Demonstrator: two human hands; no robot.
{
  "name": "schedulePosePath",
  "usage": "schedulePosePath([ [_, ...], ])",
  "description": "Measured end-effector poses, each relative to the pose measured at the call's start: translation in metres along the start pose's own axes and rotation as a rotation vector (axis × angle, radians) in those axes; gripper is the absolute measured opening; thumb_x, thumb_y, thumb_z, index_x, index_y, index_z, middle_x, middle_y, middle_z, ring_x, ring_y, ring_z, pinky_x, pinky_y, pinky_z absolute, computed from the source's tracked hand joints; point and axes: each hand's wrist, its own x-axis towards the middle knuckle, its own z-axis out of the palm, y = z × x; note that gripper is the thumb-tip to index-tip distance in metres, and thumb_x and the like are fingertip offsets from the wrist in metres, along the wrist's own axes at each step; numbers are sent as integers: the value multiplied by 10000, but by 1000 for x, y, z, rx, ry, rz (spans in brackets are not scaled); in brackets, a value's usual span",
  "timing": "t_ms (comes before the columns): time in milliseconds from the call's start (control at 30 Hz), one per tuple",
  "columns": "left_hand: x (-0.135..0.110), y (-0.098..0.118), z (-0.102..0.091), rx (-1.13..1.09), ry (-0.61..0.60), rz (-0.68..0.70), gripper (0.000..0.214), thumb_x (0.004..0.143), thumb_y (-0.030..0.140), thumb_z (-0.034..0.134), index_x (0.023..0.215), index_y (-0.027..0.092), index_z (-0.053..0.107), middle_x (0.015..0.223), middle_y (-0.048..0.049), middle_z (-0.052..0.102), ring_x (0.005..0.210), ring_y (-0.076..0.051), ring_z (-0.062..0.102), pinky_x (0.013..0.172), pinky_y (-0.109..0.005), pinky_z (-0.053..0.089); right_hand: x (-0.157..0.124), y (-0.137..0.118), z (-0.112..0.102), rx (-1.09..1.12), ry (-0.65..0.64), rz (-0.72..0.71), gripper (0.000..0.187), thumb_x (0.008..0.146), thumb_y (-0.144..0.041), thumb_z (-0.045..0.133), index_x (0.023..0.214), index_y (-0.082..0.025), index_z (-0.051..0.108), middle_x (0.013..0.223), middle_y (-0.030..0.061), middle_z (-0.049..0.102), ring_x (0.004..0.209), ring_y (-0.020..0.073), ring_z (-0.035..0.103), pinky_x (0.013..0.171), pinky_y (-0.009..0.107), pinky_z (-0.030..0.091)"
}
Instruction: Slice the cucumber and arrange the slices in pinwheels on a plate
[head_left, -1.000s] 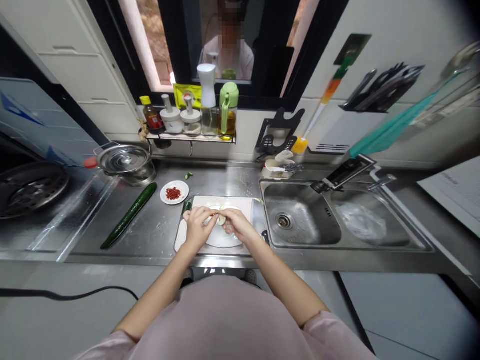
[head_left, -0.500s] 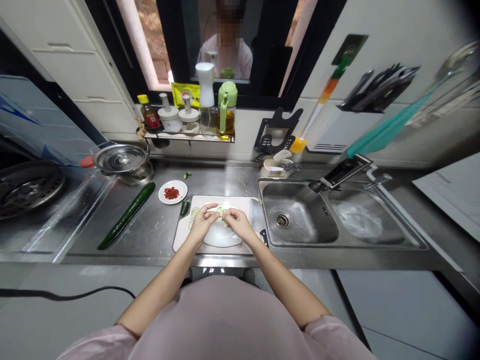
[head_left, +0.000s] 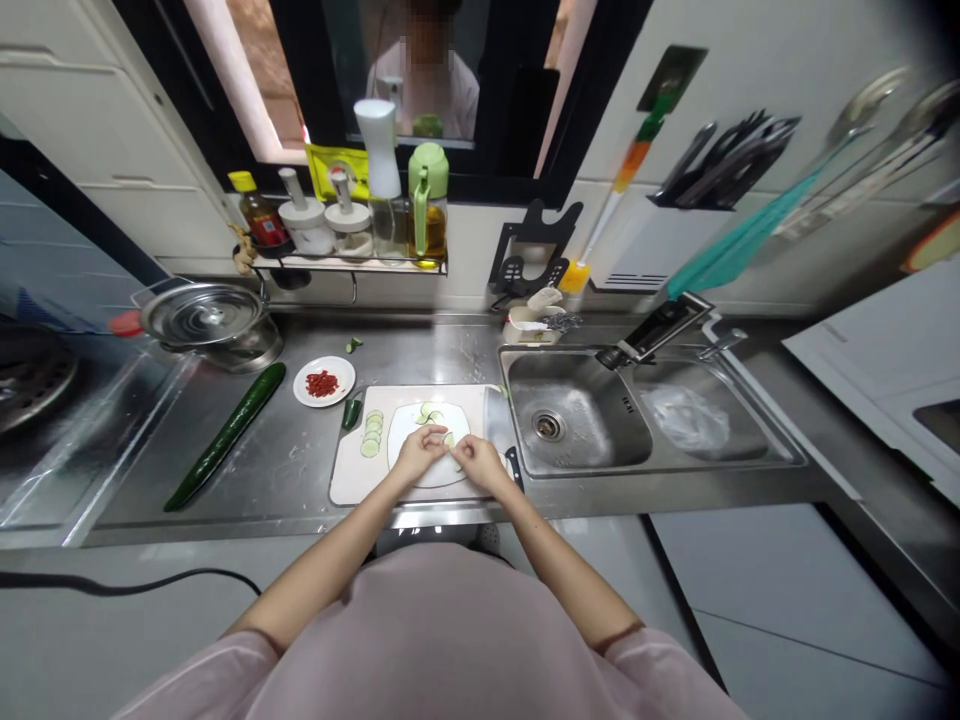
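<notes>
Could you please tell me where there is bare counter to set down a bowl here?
Bare steel counter lies between the long green cucumber and the white cutting board, and behind the board. It is crowded: round white plate, pale cucumber slices, left hand, right hand.

Pale cucumber slices [head_left: 431,413] — flat on white plate [head_left: 403,442]
</notes>
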Motion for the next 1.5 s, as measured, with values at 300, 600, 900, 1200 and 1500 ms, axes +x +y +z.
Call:
schedulePosePath([
  [300,21,-8,6,527,27,87,313,692,186,618,996,222,685,758,8,682,662,-142,574,710,-268,416,9,9,8,-458,-27,-20,146,895,-277,523,874,-203,648,858,51,654,796,166,569,669,238,336],
  [600,21,4,6,1010,41,200,275,823,264,564,1072,233,675,1024,-83,686,1030,-273,535,889,-388,312,-1,18,3,-637,44,-67,298,965,-342,400,1092,-226,642,1048,98,570,980,217,499,726,278,367],
  [900,15,-7,8,1241,50,221,301,896,380,496,1060,233,702,1071,-98,655,1027,-277,476,869,-410,295,-15,23,5,-677,27,-137,288,946,-322,435,1116,-269,661,1048,77,523,926,192,450,700,256,348],
  [1200,21,-7,9,1279,40,206,308,905,372,473,1079,264,704,1082,-89,637,1036,-270,472,871,-406,308,-15,22,11,-660,63,-123,284,934,-316,463,1108,-258,679,1029,81,519,933,193,447,736,259,358],
  [1500,21,-8,9,1276,39,225,311,900,373,480,1085,252,698,1082,-96,635,1033,-276,472,861,-400,307,-15,24,14,-632,104,-120,266,925,-306,475,1072,-258,692,1040,77,516,929,190,452,734,258,369],
])
